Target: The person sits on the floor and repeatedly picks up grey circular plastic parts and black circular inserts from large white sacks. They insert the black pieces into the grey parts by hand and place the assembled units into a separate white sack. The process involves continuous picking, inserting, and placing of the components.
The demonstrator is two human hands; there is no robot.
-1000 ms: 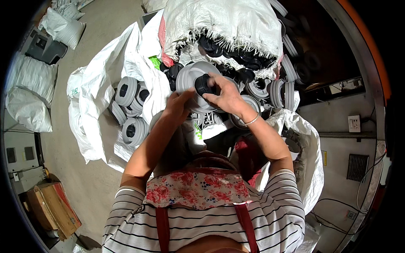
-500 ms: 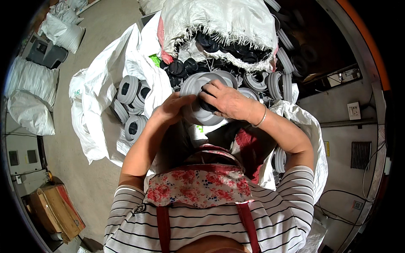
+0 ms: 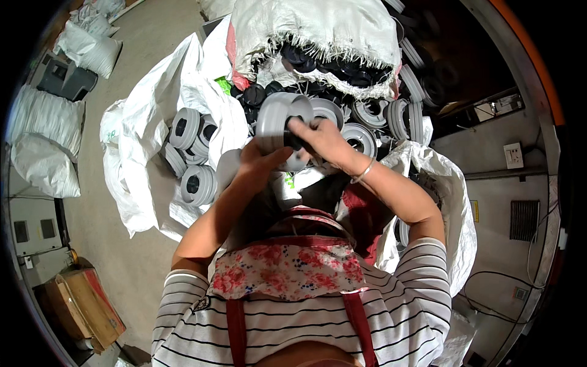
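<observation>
The left hand is clamped on the near left side of a ring, thumb laid across toward its middle. The ring, smooth pale grey and looking like moulded plastic, is a short, wide round piece held up in front of the apron, with a black part at its centre. The fingers of the right hand meet that dark centre from the right; they are blurred, so I cannot tell whether they pinch it or only touch it. A thin, shiny bangle circles the right wrist. Beyond the hands, a white woven sack with a frayed, stringy edge gapes over glossy black pieces, and round black caps lie heaped just beyond the ring. To the right stands a row of grey rings with ridged rims. On the left, a crumpled white bag holds more grey rings, dark at their centres; another creased bag sags open beside the right arm. The apron is soft floral cloth with dark red straps.
</observation>
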